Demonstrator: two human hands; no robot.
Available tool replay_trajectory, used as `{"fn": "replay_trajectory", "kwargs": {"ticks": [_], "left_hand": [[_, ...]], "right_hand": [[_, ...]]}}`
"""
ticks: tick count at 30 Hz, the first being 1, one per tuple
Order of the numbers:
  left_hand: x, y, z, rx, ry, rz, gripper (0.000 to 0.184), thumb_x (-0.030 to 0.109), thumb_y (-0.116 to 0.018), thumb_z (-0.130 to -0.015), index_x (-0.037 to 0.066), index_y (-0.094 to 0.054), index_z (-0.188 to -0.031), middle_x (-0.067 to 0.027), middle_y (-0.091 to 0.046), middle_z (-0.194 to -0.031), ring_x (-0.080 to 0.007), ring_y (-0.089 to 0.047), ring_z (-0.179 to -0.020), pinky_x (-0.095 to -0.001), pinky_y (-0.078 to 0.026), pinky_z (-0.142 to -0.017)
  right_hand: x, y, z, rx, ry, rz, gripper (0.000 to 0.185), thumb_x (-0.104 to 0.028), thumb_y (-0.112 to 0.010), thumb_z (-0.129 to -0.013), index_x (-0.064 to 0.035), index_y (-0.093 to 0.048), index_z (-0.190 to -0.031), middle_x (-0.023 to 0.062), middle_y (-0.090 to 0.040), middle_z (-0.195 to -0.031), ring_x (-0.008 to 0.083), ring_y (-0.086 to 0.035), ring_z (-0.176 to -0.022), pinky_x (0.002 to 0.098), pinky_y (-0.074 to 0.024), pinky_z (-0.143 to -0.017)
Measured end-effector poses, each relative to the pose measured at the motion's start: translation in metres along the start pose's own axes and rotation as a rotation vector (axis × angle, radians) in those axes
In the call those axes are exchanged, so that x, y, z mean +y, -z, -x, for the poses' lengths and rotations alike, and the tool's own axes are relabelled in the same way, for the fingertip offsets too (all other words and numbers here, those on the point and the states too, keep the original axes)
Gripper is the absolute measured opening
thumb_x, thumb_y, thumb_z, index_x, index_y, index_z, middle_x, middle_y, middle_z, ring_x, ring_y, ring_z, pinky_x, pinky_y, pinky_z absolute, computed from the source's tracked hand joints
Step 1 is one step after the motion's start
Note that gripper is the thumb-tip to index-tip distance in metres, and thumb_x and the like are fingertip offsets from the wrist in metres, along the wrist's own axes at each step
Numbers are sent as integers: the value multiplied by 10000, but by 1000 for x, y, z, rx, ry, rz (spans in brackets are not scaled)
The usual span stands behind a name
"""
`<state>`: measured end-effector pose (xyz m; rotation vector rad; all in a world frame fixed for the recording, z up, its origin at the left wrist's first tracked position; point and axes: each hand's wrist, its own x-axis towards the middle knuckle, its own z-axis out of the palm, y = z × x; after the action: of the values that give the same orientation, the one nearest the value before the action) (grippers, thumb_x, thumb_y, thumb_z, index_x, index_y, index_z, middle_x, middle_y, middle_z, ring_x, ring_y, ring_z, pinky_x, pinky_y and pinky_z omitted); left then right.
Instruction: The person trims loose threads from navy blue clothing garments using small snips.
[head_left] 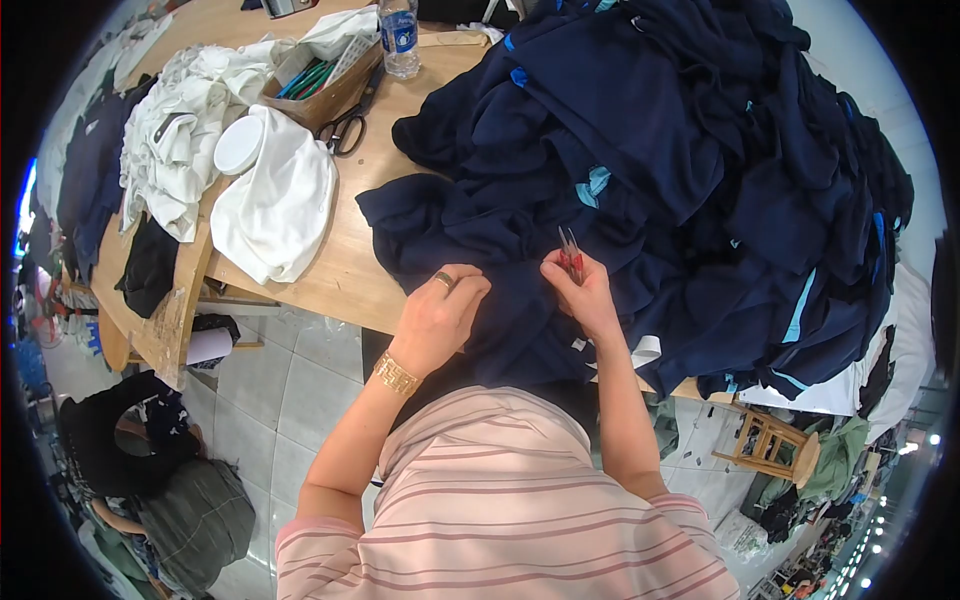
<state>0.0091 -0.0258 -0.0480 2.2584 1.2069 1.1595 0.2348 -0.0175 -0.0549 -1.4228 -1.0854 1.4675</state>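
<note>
Our striped shirt (500,490) faces the near edge of the table (325,285), where our left hand (436,318), probably for steadiness, pinches overhanging navy cloth (515,315) and our right hand (588,295) grips red-handled snips (573,263).

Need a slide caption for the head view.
Right hand holding red-handled snips, left hand on navy fabric heaped over a wooden table.

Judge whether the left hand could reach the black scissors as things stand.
Probably yes: the black scissors lie uncovered, with bare tabletop on their near side. The left hand seems to pinch navy fabric, so it may need to let go.
</note>
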Motion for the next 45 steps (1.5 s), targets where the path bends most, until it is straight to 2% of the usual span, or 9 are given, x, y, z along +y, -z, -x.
{"fn": "replay_trajectory", "kwargs": {"ticks": [3, 6, 9, 10, 17, 38, 41, 43, 45], "left_hand": [[0, 6, 3, 12, 51, 35, 142, -25, -668, -795, 26, -621, -919, -92, -638, -954, -251, -636, -797, -315, -525, -666], [1, 6, 4, 25, 60, 43, 147, -32, -656, -804, 25, -602, -929, -98, -640, -958, -258, -635, -798, -315, -526, -665], [3, 6, 6, 24, 70, 42, 153, -35, -650, -807, 22, -586, -934, -98, -636, -967, -259, -633, -808, -317, -525, -661], [4, 7, 6, 18, 68, 39, 153, -35, -649, -808, 21, -582, -934, -98, -634, -972, -259, -632, -812, -318, -525, -660], [4, 7, 6, 44, 44, 42, 163, -32, -631, -809, 22, -540, -933, -92, -594, -952, -273, -612, -773, -344, -509, -641], [2, 11, 5, 59, 107, 42, 112, -29, -600, -864, 21, -555, -955, -98, -604, -943, -238, -624, -739, -306, -517, -625], [-5, 15, 12, 178, 276, 191, 61, -30, -530, -917, 9, -550, -959, -104, -626, -906, -195, -632, -702, -287, -518, -639], [-8, 29, 9, 411, 496, 325, 88, 16, -457, -971, 1, -543, -981, -101, -650, -870, -133, -620, -727, -249, -498, -686], [-26, 38, 18, 633, 513, 229, 84, 37, -483, -964, 8, -554, -997, -82, -635, -924, -113, -569, -774, -241, -455, -736]], "right_hand": [[-8, -5, -1, 91, 313, 256, 204, -201, -694, -863, -18, -608, -892, -78, -434, -594, -7, -356, -514, 208, -259, -464], [-21, -2, 2, 155, 408, 398, 256, -231, -698, -845, 3, -595, -838, -13, -503, -581, 63, -439, -486, 250, -325, -479], [-57, -6, 12, 12, 531, 779, 321, -288, -682, -843, 9, -574, -790, 75, -576, -610, 198, -541, -491, 303, -392, -496], [-66, -10, 15, -42, 557, 892, 379, -360, -672, -841, -9, -564, -746, 113, -611, -640, 296, -595, -555, 350, -433, -508], [-70, -16, 15, -253, 693, 1338, 392, -414, -637, -862, -52, -577, -723, 99, -623, -640, 270, -620, -539, 345, -462, -484], [-78, -16, 10, -274, 684, 1346, 398, -435, -641, -850, -61, -589, -723, 89, -638, -654, 272, -634, -556, 350, -464, -488], [-82, -9, 12, -231, 649, 1307, 400, -428, -643, -853, -50, -585, -739, 94, -636, -648, 292, -631, -571, 360, -464, -503], [-83, -5, 12, -161, 540, 1173, 348, -365, -673, -837, -34, -584, -776, 117, -632, -662, 305, -629, -602, 354, -464, -540], [-80, -2, 11, -129, 496, 1069, 351, -364, -677, -837, -30, -577, -791, 121, -621, -647, 311, -619, -598, 354, -458, -545]]}}
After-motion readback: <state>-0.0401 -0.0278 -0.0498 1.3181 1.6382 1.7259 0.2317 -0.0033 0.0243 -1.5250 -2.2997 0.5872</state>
